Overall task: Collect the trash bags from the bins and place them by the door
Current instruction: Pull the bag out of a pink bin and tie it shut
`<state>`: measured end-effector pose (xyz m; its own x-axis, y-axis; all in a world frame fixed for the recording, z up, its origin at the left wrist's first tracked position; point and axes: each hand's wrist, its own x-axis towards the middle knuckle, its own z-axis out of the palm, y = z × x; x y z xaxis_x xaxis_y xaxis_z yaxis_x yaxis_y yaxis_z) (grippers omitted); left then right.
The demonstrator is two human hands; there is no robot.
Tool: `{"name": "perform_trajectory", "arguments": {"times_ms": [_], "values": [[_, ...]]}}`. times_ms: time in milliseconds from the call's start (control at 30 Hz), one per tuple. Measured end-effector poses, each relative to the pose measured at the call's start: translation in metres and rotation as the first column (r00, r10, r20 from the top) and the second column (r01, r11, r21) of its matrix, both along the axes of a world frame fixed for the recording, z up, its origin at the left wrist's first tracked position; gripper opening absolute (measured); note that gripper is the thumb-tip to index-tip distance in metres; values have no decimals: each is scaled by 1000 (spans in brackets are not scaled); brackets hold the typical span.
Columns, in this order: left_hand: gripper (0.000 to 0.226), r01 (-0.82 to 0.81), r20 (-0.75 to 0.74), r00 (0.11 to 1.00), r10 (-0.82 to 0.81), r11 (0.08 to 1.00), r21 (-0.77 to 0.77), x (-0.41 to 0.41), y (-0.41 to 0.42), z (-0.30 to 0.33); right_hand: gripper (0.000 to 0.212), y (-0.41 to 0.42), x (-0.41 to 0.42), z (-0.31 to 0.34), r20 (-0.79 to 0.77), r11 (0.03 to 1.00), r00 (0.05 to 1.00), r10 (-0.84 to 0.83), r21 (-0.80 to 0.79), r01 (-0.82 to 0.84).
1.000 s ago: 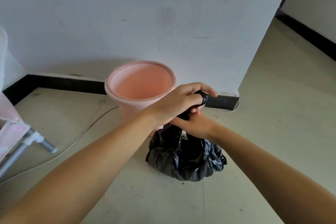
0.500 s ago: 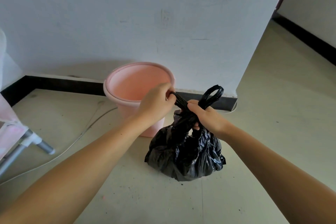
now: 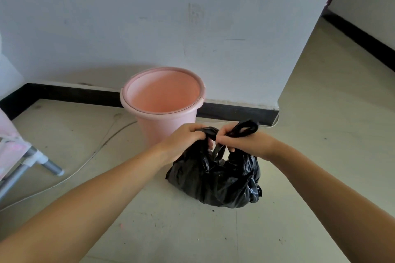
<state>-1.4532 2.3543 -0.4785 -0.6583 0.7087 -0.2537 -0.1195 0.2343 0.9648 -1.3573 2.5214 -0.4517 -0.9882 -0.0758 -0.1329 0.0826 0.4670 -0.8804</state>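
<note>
Both hands are sitting lower and closer together than before, left hand (image 3: 185, 139) and right hand (image 3: 245, 142) fingers clamping the trash bag (image 3: 215, 179) handles, probably knotting. Pink bin (image 3: 162, 100) standing just behind, white cable (image 3: 89, 156) trailing left.

Left hand (image 3: 185, 137) and right hand (image 3: 242, 142) gripping black trash bag (image 3: 215, 179) handles, apparently knotting, pink bin (image 3: 162, 100) behind

A crumpled, glossy black plastic trash bag (image 3: 215, 179) is sitting bulging on the floor, its twisted top handles being gathered upward, one loop sticking out toward 1 o'clock. At 11 o'clock of the bag, a round pale-pink plastic bin (image 3: 162, 100) is standing upright with no liner showing inside, close beside the bag and backing toward the wall.
</note>
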Motion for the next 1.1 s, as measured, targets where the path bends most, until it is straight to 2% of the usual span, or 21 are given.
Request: {"name": "perform_trajectory", "arguments": {"times_ms": [33, 100, 167, 233, 267, 367, 467, 533, 600, 667, 733, 800, 867, 967, 1100], "values": [[20, 44, 80, 996, -48, 998, 48, 0, -2, -2, 5, 1, 0, -2, -40, 997, 999, -3, 77, 7], [17, 127, 237, 961, -141, 989, 71, 1, -5, -6, 13, 2, -2, -8, -112, 975, 993, -26, 218, 50], [41, 157, 381, 912, -151, 987, 16, 0, -4, -8, 21, 0, -4, -15, -211, 933, 974, -84, 327, 151], [57, 101, 503, 860, -85, 995, -5, 1, -1, -8, 25, -4, -3, -20, -332, 909, 936, -120, 343, 238], [54, 70, 536, 842, -65, 997, 10, 2, 0, -8, 26, -7, -3, -22, -365, 908, 924, -111, 340, 244], [21, -68, 602, 798, 15, 996, 65, 5, 3, -7, 20, -19, 1, -27, -411, 891, 911, -13, 410, 198], [16, -258, 473, 846, 247, 965, -43, -2, 6, -15, 21, -22, 2, -33, -488, 855, 872, -50, 430, 289], [19, -311, 265, 900, 346, 936, -166, -8, 6, -20, 28, -16, 1, -36, -422, 787, 889, -176, 482, 384], [20, -344, 1, 934, 358, 899, -270, -15, -3, -27, 33, 1, 2, -45, -270, 676, 915, -299, 617, 403], [26, -368, -196, 929, 315, 854, -369, -27, -21, -43, 33, 22, 7, -57, -100, 583, 918, -383, 745, 324], [23, -353, -281, 930, 236, 787, -507, -38, -42, -61, 34, 41, 17, -74, 41, 536, 906, -422, 817, 213], [16, -366, -223, 930, 291, 716, -594, -46, -61, -78, 32, 55, 29, -94, 139, 491, 895, -425, 866, 99], [12, -410, -117, 893, 435, 676, -612, -52, -75, -89, 27, 64, 39, -111, 228, 426, 891, -393, 904, -44], [12, -433, -12, 844, 537, 667, -606, -58, -90, -99, 24, 76, 47, -126, 318, 370, 864, -389, 913, -169], [7, -455, 46, 809, 586, 673, -583, -60, -98, -105, 19, 80, 50, -132, 360, 371, 845, -395, 904, -212]]}}
